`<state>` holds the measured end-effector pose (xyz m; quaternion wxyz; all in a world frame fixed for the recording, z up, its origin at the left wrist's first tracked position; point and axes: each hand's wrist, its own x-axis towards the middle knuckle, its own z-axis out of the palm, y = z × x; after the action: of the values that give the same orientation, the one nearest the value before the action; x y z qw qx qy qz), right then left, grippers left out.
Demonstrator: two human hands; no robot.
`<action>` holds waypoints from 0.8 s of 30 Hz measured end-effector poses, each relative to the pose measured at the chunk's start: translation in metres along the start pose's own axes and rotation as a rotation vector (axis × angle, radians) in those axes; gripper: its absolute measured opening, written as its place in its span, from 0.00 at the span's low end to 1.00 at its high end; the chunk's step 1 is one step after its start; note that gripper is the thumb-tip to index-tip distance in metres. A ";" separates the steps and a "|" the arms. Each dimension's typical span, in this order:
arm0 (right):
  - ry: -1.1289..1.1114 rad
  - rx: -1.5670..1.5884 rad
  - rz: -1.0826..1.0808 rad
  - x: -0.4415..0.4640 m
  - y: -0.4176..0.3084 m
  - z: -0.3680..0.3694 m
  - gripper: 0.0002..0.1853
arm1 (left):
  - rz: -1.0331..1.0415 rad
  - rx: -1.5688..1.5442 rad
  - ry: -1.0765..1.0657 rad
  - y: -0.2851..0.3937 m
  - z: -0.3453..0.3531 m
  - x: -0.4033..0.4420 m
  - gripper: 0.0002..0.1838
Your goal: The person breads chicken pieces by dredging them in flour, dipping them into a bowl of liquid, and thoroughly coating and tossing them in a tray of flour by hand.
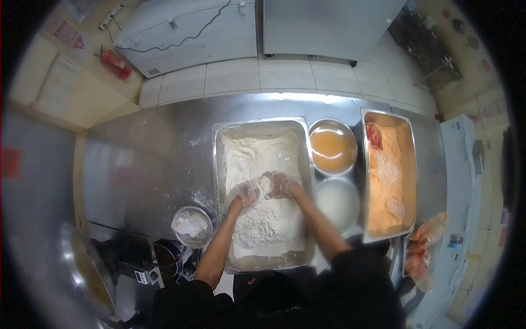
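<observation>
A deep steel tray [217, 164] of white flour [263, 227] lies on the worktop in front of me. Over its middle my left hand [245, 193] and my right hand [280, 185] meet, both in clear plastic gloves dusted with flour. Between their curled fingers is a flour-coated lump [265, 187]; the coating hides what it is. Flour is heaped higher on the near side of the tray, while a smoother patch shows beyond my hands. Touching or close to the tray's right side stands a round steel bowl of orange-brown liquid [332, 147].
A bowl of whitish liquid [336, 205] sits partly behind my right forearm. Farther right is a steel tray [362, 175] of orange mixture with plastic bags on it. A small bowl [204, 238] with white contents stands left, near scattered flour. Orange-filled bags [419, 260] lie at the lower right.
</observation>
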<state>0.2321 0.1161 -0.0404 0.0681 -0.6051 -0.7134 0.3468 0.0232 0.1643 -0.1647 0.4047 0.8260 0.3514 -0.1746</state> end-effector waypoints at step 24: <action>0.492 1.797 -0.387 -0.057 -0.146 -0.053 0.39 | 0.092 -0.204 0.413 0.161 -0.013 -0.137 0.23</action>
<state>0.1547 0.0822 0.1018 0.7123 -0.2539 -0.2335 0.6113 0.0451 0.0459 0.0094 0.4132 0.8141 0.4045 0.0533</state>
